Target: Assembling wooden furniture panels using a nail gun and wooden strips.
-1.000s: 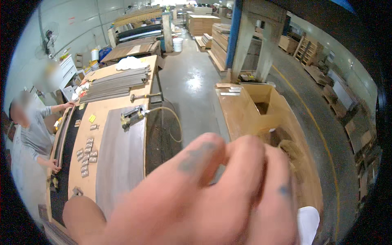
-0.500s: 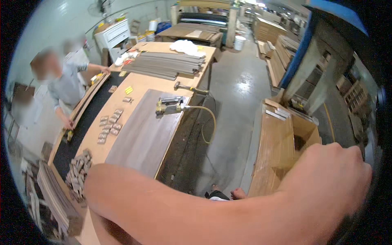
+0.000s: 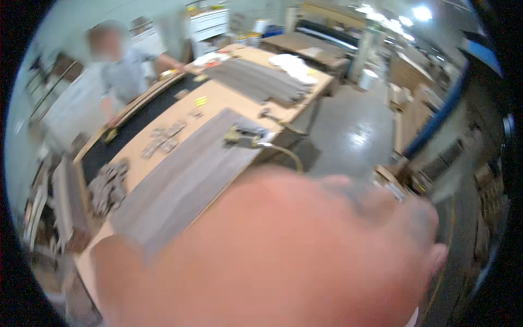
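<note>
Here we see one bare hand (image 3: 305, 256) raised so close to the head camera that it fills the lower half of the view, blurred and out of focus; which hand it is we cannot tell, and whether its fingers are apart or together we cannot tell either, since only a broad back and a rounded edge toward the lower right show. It holds nothing that we can make out and touches nothing. Beyond it lies the long wooden counter (image 3: 218, 98), our landmark. Flat on the counter, running along its length, is a long grey plank panel (image 3: 185, 180), the thing nearest the hand; the hand covers the panel's near end. On the far end of that panel rests a yellow and black power tool (image 3: 243, 134), with a pale hose (image 3: 289, 155) curling off the counter's edge beside it. Left of the panel on the counter sit small grey sample pieces (image 3: 163, 139), and a heap of similar pieces (image 3: 106, 185) lies near the counter's near left corner. At the counter's far end is a stack of grey planks (image 3: 261, 82). Another person (image 3: 122, 71) stands at the counter's far left side, one hand on its edge.
</note>
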`<state>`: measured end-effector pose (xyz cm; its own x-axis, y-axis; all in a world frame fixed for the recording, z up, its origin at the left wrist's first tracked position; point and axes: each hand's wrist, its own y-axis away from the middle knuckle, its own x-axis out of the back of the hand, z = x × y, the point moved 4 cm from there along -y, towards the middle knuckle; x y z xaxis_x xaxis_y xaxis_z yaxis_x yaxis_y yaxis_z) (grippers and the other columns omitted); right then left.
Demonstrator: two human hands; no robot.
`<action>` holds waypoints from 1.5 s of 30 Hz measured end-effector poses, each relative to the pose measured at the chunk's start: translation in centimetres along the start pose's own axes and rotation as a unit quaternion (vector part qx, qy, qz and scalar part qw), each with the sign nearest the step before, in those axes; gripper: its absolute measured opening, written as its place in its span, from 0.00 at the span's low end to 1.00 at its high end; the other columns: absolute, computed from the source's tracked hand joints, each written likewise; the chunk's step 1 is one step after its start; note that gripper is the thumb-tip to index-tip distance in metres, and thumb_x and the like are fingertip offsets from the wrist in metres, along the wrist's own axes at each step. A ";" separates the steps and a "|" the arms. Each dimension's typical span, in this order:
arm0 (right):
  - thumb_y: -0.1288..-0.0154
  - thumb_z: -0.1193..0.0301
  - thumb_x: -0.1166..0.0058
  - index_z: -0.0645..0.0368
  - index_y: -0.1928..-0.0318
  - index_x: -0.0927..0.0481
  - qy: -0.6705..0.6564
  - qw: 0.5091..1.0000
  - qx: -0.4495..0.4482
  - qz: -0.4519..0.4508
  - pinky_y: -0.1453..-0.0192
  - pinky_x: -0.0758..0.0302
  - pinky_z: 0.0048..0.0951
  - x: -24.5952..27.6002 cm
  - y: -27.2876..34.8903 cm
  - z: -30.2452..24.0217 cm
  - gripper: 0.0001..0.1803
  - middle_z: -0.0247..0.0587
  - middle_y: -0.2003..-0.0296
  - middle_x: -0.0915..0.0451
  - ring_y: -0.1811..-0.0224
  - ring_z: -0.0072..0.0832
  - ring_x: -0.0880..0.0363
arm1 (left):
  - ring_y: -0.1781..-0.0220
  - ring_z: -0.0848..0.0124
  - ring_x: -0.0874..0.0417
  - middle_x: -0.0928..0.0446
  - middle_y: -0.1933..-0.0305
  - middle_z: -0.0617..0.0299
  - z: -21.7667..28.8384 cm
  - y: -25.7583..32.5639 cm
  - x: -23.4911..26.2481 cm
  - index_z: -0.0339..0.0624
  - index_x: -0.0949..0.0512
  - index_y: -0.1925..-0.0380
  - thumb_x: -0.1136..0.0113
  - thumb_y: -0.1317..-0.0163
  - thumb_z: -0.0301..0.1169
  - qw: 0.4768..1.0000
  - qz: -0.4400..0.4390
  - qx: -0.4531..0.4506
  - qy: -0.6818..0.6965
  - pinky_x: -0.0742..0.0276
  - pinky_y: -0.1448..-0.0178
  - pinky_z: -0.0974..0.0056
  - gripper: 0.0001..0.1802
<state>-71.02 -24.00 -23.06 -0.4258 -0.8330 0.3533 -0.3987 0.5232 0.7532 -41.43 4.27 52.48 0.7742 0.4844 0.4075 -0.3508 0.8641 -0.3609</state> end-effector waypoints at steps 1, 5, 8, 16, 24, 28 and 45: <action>0.34 0.62 0.48 0.62 0.68 0.17 0.009 1.000 0.006 -0.017 0.78 0.26 0.35 -0.9 -0.9 -0.8 0.16 0.40 0.81 0.20 0.79 0.33 0.21 | 0.59 0.66 0.16 0.16 0.62 0.53 -0.5 -1.0 1.5 0.35 0.18 0.54 0.42 0.34 0.37 1.000 0.017 0.023 -0.002 0.23 0.50 0.64 0.17; 0.40 0.77 0.47 0.62 0.80 0.26 -0.069 0.992 0.006 -0.109 0.83 0.32 0.31 -2.6 -1.7 -7.6 0.11 0.41 0.85 0.29 0.85 0.31 0.28 | 0.67 0.72 0.19 0.17 0.68 0.55 -6.7 0.7 3.3 0.36 0.19 0.54 0.45 0.32 0.42 0.986 0.088 0.122 -0.073 0.25 0.63 0.66 0.20; 0.40 0.77 0.47 0.61 0.81 0.29 -0.078 0.991 0.000 -0.112 0.84 0.32 0.31 -3.4 -2.1 -8.8 0.12 0.41 0.86 0.30 0.85 0.32 0.27 | 0.63 0.77 0.21 0.17 0.59 0.62 -18.5 6.4 2.0 0.40 0.21 0.47 0.48 0.30 0.47 0.943 0.134 0.295 0.070 0.26 0.61 0.69 0.24; 0.38 0.77 0.45 0.65 0.73 0.26 0.016 0.994 0.056 -0.093 0.82 0.28 0.33 -2.0 -8.9 -3.0 0.07 0.42 0.84 0.29 0.85 0.31 0.28 | 0.83 0.75 0.27 0.24 0.84 0.63 -48.4 36.4 -17.0 0.41 0.20 0.82 0.42 0.40 0.34 0.753 0.312 0.566 0.123 0.34 0.79 0.68 0.14; 0.41 0.74 0.46 0.64 0.73 0.25 0.157 0.979 0.054 -0.115 0.80 0.28 0.35 -3.0 -10.0 -5.6 0.07 0.42 0.84 0.28 0.84 0.33 0.27 | 0.82 0.67 0.22 0.20 0.79 0.55 -53.5 57.0 -32.7 0.32 0.20 0.77 0.36 0.48 0.31 0.776 0.173 0.607 -0.018 0.26 0.76 0.63 0.10; 0.45 0.69 0.49 0.69 0.75 0.22 0.294 0.881 0.356 0.106 0.65 0.26 0.46 -6.0 -8.7 -20.4 0.12 0.60 0.78 0.23 0.74 0.57 0.24 | 0.82 0.67 0.21 0.20 0.79 0.54 -54.0 57.9 -33.3 0.34 0.21 0.78 0.36 0.47 0.34 0.659 0.336 0.670 0.059 0.26 0.77 0.62 0.12; 0.40 0.58 0.42 0.57 0.41 0.30 0.414 0.636 0.625 0.183 0.38 0.38 0.57 -16.7 -5.7 -67.1 0.29 0.46 0.41 0.30 0.36 0.42 0.36 | 0.53 0.53 0.24 0.24 0.56 0.44 -46.6 54.9 -1.6 0.24 0.28 0.52 0.51 0.28 0.44 0.309 0.740 0.483 -0.352 0.28 0.44 0.55 0.26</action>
<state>-7.14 -25.10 4.00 -0.3083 -0.1529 0.9389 -0.9506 0.0118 -0.3102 -37.39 44.54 -7.13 -0.7971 0.0619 0.6006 -0.3026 -0.9018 -0.3087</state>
